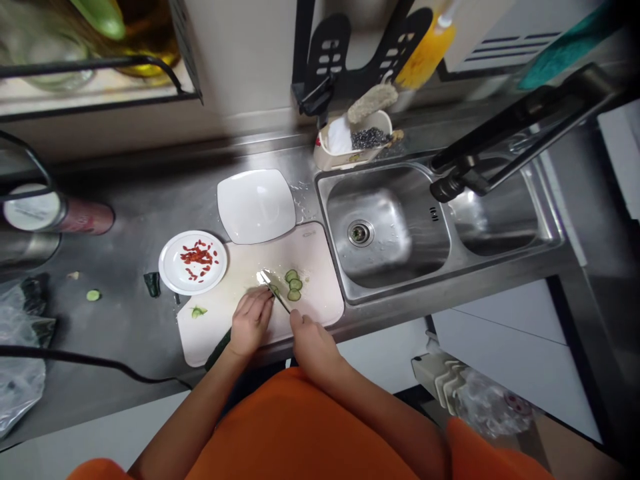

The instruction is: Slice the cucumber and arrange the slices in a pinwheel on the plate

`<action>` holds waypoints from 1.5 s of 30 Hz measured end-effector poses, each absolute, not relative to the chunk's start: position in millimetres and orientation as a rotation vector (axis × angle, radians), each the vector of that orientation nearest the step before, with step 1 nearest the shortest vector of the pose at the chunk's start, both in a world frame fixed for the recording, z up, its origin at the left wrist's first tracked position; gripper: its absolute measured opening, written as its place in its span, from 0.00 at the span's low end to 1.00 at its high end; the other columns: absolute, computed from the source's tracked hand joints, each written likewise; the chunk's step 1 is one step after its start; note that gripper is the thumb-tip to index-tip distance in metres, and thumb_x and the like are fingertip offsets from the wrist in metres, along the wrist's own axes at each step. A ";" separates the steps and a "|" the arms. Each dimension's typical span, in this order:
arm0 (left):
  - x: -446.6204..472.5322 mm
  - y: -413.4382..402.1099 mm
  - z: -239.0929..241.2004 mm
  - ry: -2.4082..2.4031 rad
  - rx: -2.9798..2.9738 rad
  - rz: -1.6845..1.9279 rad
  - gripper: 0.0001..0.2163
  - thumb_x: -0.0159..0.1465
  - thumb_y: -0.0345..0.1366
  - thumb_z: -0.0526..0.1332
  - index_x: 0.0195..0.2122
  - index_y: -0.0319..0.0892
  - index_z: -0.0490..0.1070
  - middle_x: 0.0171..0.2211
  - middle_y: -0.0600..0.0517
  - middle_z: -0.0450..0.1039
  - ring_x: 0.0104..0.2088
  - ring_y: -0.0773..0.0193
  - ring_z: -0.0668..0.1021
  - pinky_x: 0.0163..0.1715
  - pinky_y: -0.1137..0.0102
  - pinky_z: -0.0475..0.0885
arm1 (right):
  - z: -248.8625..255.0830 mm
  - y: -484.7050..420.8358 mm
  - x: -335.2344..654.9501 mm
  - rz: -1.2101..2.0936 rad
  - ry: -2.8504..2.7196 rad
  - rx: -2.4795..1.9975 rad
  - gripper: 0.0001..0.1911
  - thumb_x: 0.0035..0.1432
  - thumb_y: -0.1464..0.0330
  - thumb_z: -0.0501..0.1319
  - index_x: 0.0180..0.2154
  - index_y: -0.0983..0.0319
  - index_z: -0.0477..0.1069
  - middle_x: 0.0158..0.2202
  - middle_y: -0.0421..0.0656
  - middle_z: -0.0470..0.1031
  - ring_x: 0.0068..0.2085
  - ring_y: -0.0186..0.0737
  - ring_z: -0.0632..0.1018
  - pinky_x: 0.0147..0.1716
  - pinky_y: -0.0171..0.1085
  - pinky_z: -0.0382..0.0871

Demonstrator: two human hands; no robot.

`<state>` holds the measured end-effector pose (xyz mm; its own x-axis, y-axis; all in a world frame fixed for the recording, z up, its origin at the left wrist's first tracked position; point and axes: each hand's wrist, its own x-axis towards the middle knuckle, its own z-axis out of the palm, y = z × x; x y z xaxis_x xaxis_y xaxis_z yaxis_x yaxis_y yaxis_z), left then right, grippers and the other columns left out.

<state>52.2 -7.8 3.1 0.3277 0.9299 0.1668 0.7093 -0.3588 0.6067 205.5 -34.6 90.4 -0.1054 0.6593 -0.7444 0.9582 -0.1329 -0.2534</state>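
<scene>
Nearest is the person's orange shirt [310,433]. Beyond it I see the double steel sink [400,220] on the right, and at its left the white cutting board [320,267]. There the left hand [253,320], fingers together, holds down the cucumber [219,351]. The right hand [314,343] is clamped on the knife [275,291]. Cucumber slices [295,285] lie just right of it.

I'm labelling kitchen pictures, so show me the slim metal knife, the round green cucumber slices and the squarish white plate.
Slim metal knife [281,300]: head view, on the blade.
Round green cucumber slices [295,285]: head view, on one slice's face.
Squarish white plate [257,204]: head view, on its bare middle.
</scene>
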 end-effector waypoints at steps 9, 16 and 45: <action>50.8 -8.8 0.0 1.428 2.169 0.704 0.09 0.65 0.32 0.55 0.44 0.41 0.71 0.42 0.47 0.76 0.45 0.61 0.76 0.50 0.63 0.70 | 63.6 -22.9 196.4 -1.060 1.854 1.829 0.18 0.61 0.80 0.43 0.48 0.65 0.63 0.37 0.50 0.75 0.39 0.42 0.78 0.33 0.33 0.67; 48.8 -9.2 -2.0 1.426 2.151 0.652 0.11 0.65 0.33 0.54 0.46 0.42 0.71 0.44 0.47 0.74 0.47 0.60 0.74 0.51 0.61 0.69 | 59.7 -25.1 196.7 -1.049 1.848 1.884 0.21 0.59 0.80 0.45 0.53 0.65 0.62 0.39 0.50 0.75 0.39 0.40 0.77 0.35 0.33 0.66; -52.1 -25.9 19.7 2.458 1.458 0.357 0.27 0.60 0.38 0.56 0.60 0.38 0.57 0.45 0.39 0.66 0.49 0.47 0.70 0.50 0.52 0.66 | 70.3 -34.8 246.2 -0.809 2.135 1.820 0.20 0.60 0.71 0.53 0.54 0.61 0.62 0.45 0.49 0.64 0.37 0.40 0.71 0.37 0.37 0.62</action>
<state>-52.1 -25.9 19.7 -0.4626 0.8812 -0.0971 0.8172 0.4663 0.3388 246.2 -34.8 70.3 -0.2081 0.8396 -0.5018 0.9614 0.0809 -0.2632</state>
